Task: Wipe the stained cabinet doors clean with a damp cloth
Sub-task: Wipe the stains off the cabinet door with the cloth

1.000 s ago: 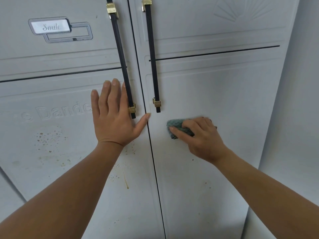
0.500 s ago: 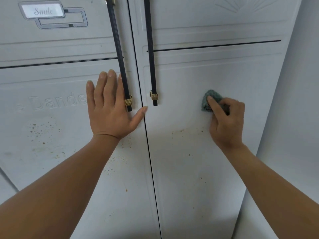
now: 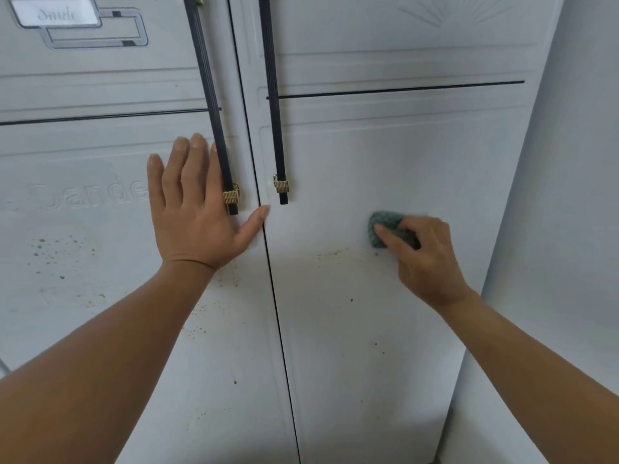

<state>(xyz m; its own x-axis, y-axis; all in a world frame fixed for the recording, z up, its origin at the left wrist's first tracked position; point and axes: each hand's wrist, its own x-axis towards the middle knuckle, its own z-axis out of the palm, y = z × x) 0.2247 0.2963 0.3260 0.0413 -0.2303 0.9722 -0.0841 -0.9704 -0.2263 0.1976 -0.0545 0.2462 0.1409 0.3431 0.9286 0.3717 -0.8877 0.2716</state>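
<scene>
Two white cabinet doors fill the view. The right door (image 3: 385, 169) carries a faint line of brown specks at mid height and a few dots lower down. My right hand (image 3: 425, 259) holds a small dark green cloth (image 3: 380, 226) and presses it against this door, just above the speck line. The left door (image 3: 83, 262) bears brown splatter on its left part and beside the centre gap. My left hand (image 3: 197, 216) rests flat on it with fingers straight, the thumb reaching the gap.
Two long black handles with gold ends, left handle (image 3: 214, 128) and right handle (image 3: 276, 122), hang either side of the centre gap. A grey label plate (image 3: 57, 13) sits at the top left. A plain white wall (image 3: 576, 229) adjoins the cabinet's right side.
My right hand carried the cloth from near the handles out to the right side of the right door, then down a little. My left hand stayed flat on the left door.
</scene>
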